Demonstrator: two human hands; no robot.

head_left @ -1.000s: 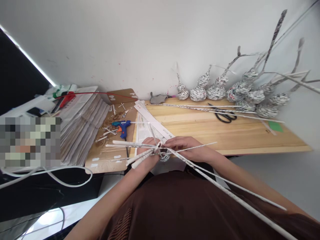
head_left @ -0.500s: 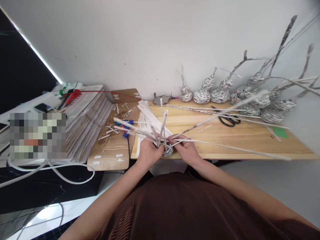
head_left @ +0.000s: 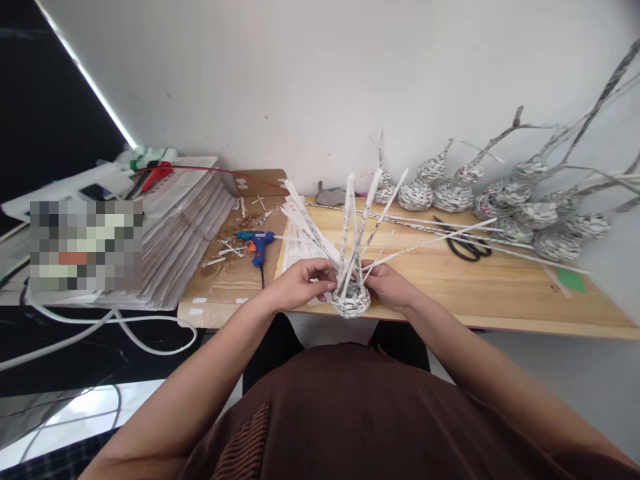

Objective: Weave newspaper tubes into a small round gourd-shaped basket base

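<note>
Evidently, the small basket (head_left: 351, 307) has its rounded base woven, while everything above its rim stands loose.
From my remote seat I see it at the near edge of the counter (head_left: 435, 290), between the hands: the right hand (head_left: 393, 287) seems to grasp its side, fingers partly hidden; the left hand (head_left: 299, 283) has curled fingers by the opposite rim, and I cannot tell whether they pinch anything. Several paper sticks (head_left: 373, 190) splay upward, unwoven, so I judge the work at an early stage. Farther off lie the glue gun (head_left: 261, 248) and scissors (head_left: 463, 241), neither in hand; by the wall (head_left: 300, 100), woven double-bulb shapes (head_left: 415, 195) look much further along.
</note>
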